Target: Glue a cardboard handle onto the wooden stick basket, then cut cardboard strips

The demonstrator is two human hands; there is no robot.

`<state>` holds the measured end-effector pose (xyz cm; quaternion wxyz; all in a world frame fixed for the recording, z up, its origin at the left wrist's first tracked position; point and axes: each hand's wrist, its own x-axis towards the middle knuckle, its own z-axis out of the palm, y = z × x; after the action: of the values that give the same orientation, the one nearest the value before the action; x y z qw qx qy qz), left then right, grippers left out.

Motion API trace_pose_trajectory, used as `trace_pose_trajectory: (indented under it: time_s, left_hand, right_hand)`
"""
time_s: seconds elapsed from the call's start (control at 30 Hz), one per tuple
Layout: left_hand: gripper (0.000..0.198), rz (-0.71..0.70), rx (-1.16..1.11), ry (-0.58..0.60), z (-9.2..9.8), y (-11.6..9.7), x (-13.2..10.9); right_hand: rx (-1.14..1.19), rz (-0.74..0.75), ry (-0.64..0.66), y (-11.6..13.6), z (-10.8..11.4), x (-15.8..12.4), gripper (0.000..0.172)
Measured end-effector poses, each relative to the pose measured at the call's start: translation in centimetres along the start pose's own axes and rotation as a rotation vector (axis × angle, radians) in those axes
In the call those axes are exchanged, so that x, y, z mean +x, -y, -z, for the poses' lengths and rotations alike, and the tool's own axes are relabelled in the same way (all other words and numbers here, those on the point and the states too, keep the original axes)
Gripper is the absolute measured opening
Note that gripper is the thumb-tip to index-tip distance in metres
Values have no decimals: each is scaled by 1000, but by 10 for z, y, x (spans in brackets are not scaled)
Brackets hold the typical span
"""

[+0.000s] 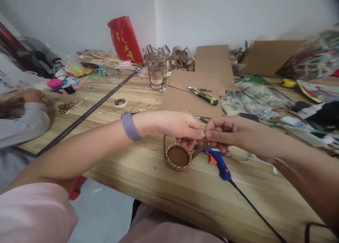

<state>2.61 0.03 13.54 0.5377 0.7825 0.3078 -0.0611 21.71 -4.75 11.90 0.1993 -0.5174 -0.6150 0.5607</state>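
My left hand [182, 126] and my right hand [225, 131] meet at the fingertips above the table, both closed in a pinch. Whatever lies between the fingers is too small or hidden to make out. Just below them a small basket [179, 156] with a beaded-looking rim of short sticks and a brown round bottom shows its open side. Brown strips rise from its sides, partly covered by my fingers. A blue glue gun [222, 165] with an orange trigger lies right of the basket, its nozzle end under my right hand.
Cardboard sheets [182, 91] carry a yellow-black utility knife [206, 96]. Several small stick baskets [182, 55] stand at the wall beside a red bag [125, 40]. A dark bar [97, 108] crosses the table. At left is another person's sleeve [29, 123]. Tape [230, 108] lies right.
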Motion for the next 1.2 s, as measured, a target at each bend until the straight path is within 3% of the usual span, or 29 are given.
trace_pose_trajectory:
  time_s: [0.27,0.57,0.87,1.2]
  left_hand:
    - [28,41,-89,39,-1,0,2]
    - [31,82,48,-5,-2,-6,-2]
    - [32,129,-11,-27,-6,-10,-2]
    - [32,160,22,-68,-13,-12,-10]
  right_hand:
    - [41,11,23,-1,1,0,34]
    - [22,2,22,0,0,0,32]
    - [11,0,7,7,-2,0,31]
    - [-70,59,113,9,4,4,33]
